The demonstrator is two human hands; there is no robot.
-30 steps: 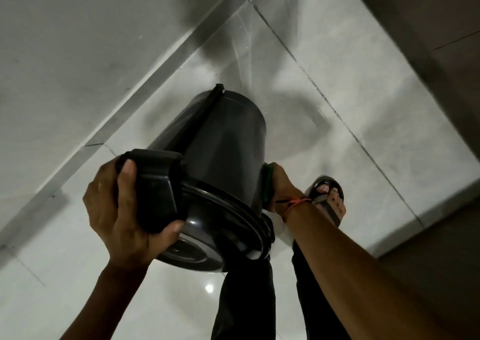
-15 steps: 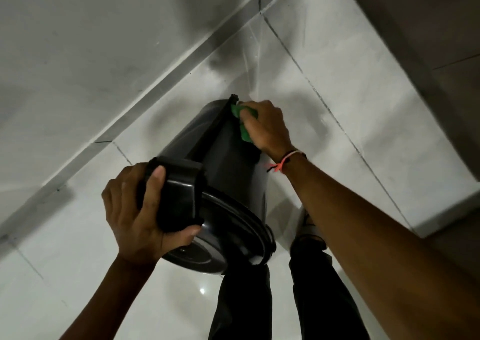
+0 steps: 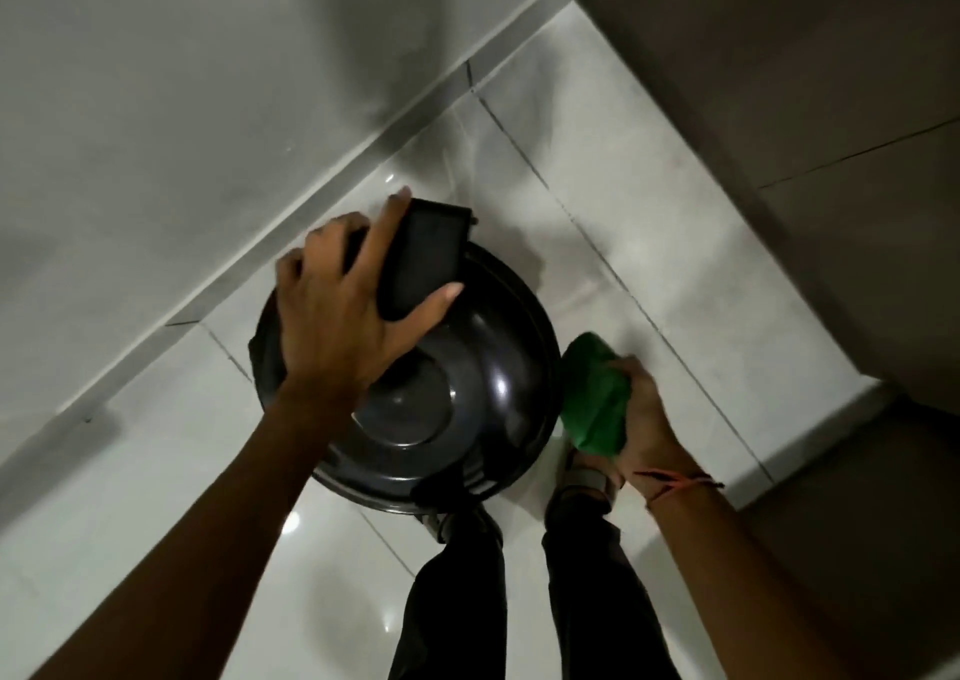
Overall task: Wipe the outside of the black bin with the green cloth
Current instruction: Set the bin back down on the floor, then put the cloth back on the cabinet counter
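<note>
The black bin (image 3: 483, 367) stands upright on the white tiled floor, and I look straight down on its glossy round lid. My left hand (image 3: 343, 315) lies on the far left part of the lid, fingers wrapped around the boxy black hinge block (image 3: 431, 258). The green cloth (image 3: 595, 393) is bunched in my right hand (image 3: 649, 419), which presses it against the bin's right side just below the lid rim. The bin's walls are hidden under the lid.
A grey wall (image 3: 182, 107) with a skirting strip runs behind the bin. A brown wall or door (image 3: 805, 133) closes the corner at right. My legs in dark trousers (image 3: 457, 601) and sandalled feet stand just in front of the bin.
The bin went from tilted on its side to upright. My left hand stayed on the hinge block. My right hand slid the cloth from the bin's base end to its right side near the lid.
</note>
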